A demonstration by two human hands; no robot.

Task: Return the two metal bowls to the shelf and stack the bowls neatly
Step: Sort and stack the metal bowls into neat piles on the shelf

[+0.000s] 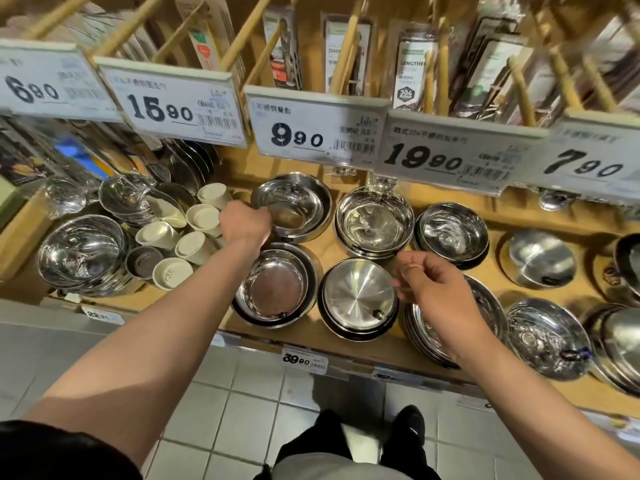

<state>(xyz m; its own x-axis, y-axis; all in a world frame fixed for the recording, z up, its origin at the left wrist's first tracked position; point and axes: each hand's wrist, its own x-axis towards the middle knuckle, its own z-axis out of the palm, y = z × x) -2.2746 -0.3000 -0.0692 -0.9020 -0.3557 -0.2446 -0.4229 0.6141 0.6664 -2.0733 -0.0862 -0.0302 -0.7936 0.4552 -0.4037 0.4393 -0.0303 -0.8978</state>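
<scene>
Both forearms reach in from bottom of frame. Left hand (246, 220) grips the rim of a bowl (292, 206) at centre shelf (332, 251) (settling it, I judge). Right hand (438, 289) hovers, fingers loosely curled, empty. Next: square the stacks.

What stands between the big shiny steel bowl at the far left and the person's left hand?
A cluster of cream ceramic cups stands between that steel bowl and the left hand, in the head view.
</scene>
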